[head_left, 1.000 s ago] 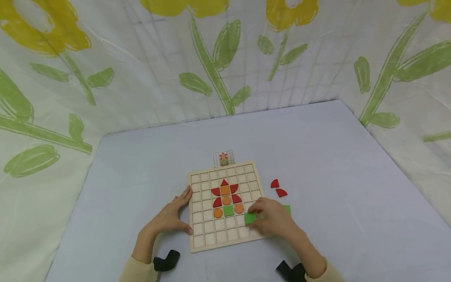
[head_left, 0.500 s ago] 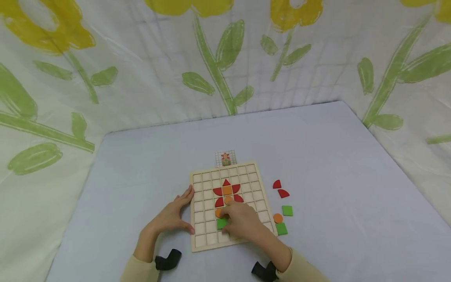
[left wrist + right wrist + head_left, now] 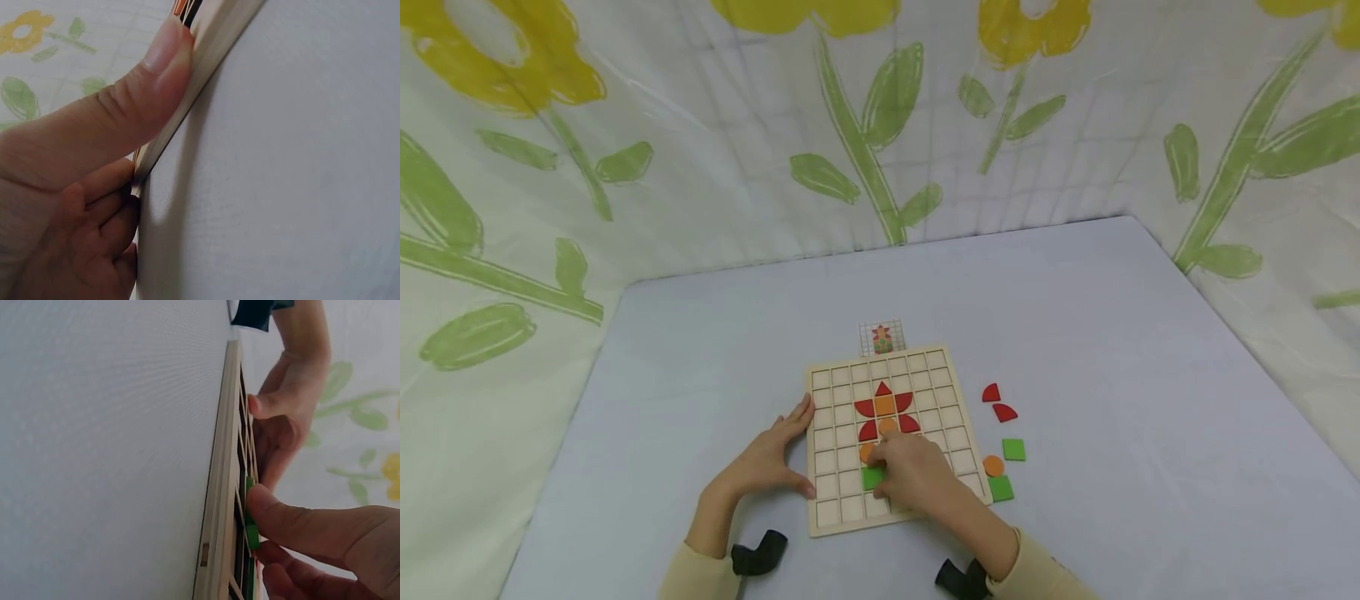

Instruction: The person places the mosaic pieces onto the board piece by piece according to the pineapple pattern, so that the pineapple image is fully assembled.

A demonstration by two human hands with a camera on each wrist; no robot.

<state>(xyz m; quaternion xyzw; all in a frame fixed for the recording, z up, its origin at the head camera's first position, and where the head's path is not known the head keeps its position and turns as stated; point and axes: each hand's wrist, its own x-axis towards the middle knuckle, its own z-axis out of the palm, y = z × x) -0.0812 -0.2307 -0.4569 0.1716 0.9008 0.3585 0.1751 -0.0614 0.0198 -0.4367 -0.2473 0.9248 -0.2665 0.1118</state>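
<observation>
A wooden grid board lies on the table with a figure of red, orange and green pieces in its cells. My left hand rests along the board's left edge, thumb low and fingers higher up, spread apart. With thumb and fingertips my right hand pinches a green square at a cell in the lower part of the grid, below an orange disc. The right wrist view shows this thumb against green pieces. My right hand covers part of the figure.
Right of the board lie two red quarter-circles, an orange disc and two green squares. A small pattern card sits at the board's far edge. Black curved devices are at both wrists. A flower-printed curtain hangs behind the table.
My right hand has moved left over the board with the green square, from the right side to below the left orange disc. In the last half second it hardly moves. My left hand stays put.
</observation>
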